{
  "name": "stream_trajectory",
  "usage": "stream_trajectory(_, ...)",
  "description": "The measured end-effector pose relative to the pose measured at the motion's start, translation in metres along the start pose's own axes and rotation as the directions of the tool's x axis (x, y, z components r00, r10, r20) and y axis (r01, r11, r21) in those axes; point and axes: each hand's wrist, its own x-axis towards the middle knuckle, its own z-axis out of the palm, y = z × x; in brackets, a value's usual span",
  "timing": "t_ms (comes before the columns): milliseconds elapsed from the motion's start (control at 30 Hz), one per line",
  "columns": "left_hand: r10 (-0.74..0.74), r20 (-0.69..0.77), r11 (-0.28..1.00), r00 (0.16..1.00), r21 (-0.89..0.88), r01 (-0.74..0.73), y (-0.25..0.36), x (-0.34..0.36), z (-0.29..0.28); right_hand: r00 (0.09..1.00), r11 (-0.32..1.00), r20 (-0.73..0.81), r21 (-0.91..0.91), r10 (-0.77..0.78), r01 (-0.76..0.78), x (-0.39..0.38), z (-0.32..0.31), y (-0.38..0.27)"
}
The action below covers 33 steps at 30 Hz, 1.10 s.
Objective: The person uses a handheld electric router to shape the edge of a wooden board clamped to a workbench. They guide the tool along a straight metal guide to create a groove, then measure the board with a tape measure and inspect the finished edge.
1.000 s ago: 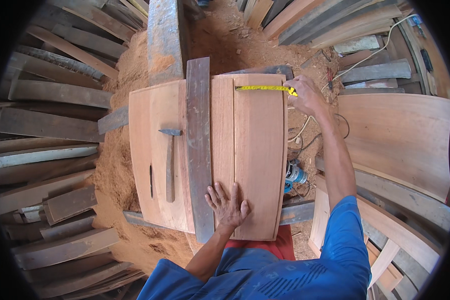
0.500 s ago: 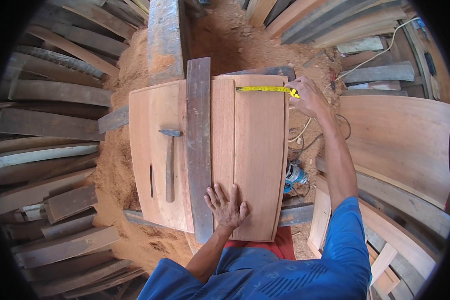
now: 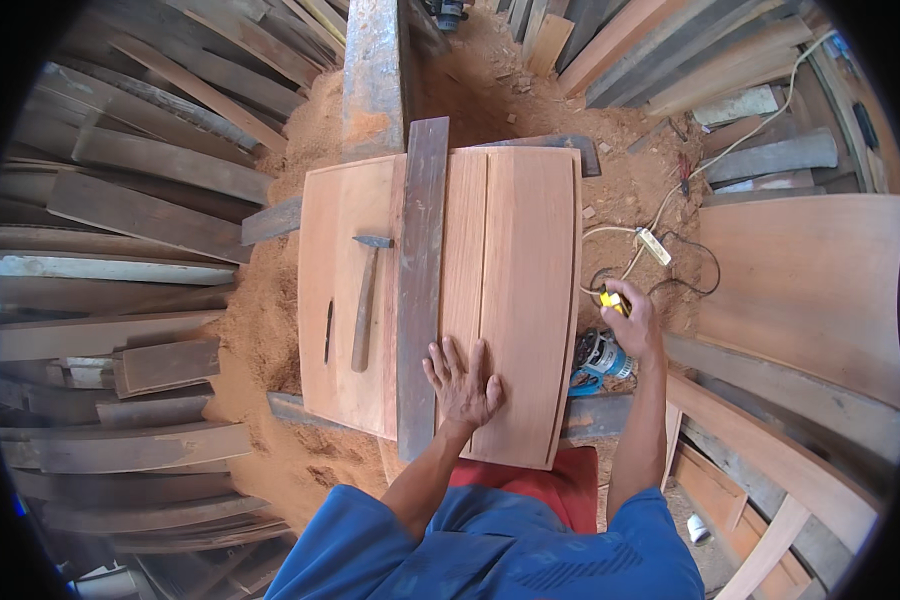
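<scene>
My left hand [image 3: 462, 388] lies flat, fingers spread, on the near part of a light wooden panel [image 3: 525, 290], its fingertips reaching toward a dark plank [image 3: 423, 290]. That plank lies lengthwise across the panel. Off the panel's right edge, my right hand [image 3: 634, 318] is closed around a yellow tape measure [image 3: 613, 300]; no blade shows extended. Left of the plank, a hammer [image 3: 368, 300] with a wooden handle rests on the panel. Beside it lies a thin dark pencil-like stick [image 3: 329, 330].
A blue power tool [image 3: 602, 360] sits on the ground close to the panel's right edge. Near it lie a white power strip [image 3: 654, 246] and cables. Stacked boards [image 3: 160, 150] line the left side. Sawdust [image 3: 260, 340] covers the ground, and a large panel [image 3: 800, 290] leans at right.
My right hand has drawn back toward me from the panel's far right corner with the tape measure, whose yellow blade no longer spans the panel. My left hand stays flat on the panel.
</scene>
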Motion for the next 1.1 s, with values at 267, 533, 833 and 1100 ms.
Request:
stream_trajectory(267,0.009,-0.005,0.998,1.000,0.059,-0.008,-0.003,0.001,0.000,0.999,0.976,-0.021,0.215,0.050,-0.044,-0.119,0.019,0.027)
stream_trajectory(533,0.072,-0.047,0.994,0.996,0.082,-0.068,-0.011,0.004,0.012,0.983,0.975,-0.182,0.216,-0.010,0.050,-0.153,0.033,0.017)
stream_trajectory(833,0.107,-0.048,0.990,0.993,-0.090,-0.111,-0.004,0.006,0.004,0.910,0.982,-0.391,0.177,0.136,-0.071,-0.307,0.104,0.037)
stream_trajectory(1100,0.386,0.105,0.911,0.916,-0.200,-0.361,-0.056,-0.017,-0.023,0.893,0.901,-0.201,0.258,0.402,-0.348,-0.462,0.216,0.043)
